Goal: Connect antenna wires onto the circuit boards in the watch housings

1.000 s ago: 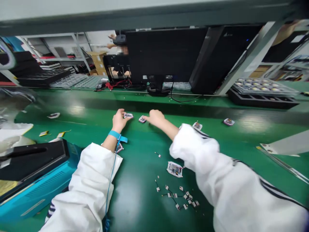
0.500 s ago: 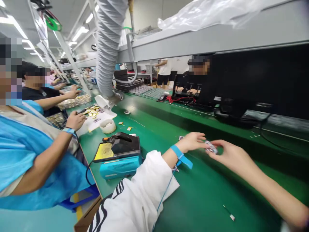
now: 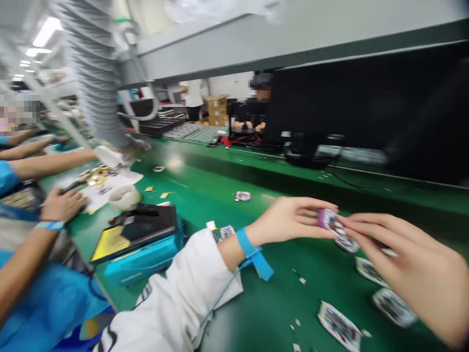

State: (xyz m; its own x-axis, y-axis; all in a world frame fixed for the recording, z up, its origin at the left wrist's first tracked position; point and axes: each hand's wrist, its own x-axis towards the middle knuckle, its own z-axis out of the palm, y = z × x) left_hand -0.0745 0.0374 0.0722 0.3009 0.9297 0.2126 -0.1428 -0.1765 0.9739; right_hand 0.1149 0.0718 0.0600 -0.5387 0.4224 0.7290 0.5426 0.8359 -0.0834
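Between my two hands is a small oval circuit part [image 3: 331, 222] with a purple edge, held above the green bench. My left hand [image 3: 289, 220], with a blue wrist strap, pinches its left end between thumb and fingers. The fingertips of my right hand [image 3: 410, 259] press on its right side, over a second pale oval piece [image 3: 346, 243] just below. More oval boards lie under and beside my right hand, one at the bottom [image 3: 340, 325] and another at the right [image 3: 394, 307]. Motion blurs the fine detail.
A teal device with a black top [image 3: 144, 259] stands left of my sleeve. Beyond it are a white tape roll [image 3: 124, 196] and yellow parts on white paper. A co-worker's hand [image 3: 62, 208] is at the left. A ribbed duct [image 3: 90, 73] hangs above the green bench [image 3: 205, 171].
The view has swung right and down, bringing several oval boards into sight. My hands still meet at the part, now turned to show its purple edge. The co-worker's hand appears farther left.
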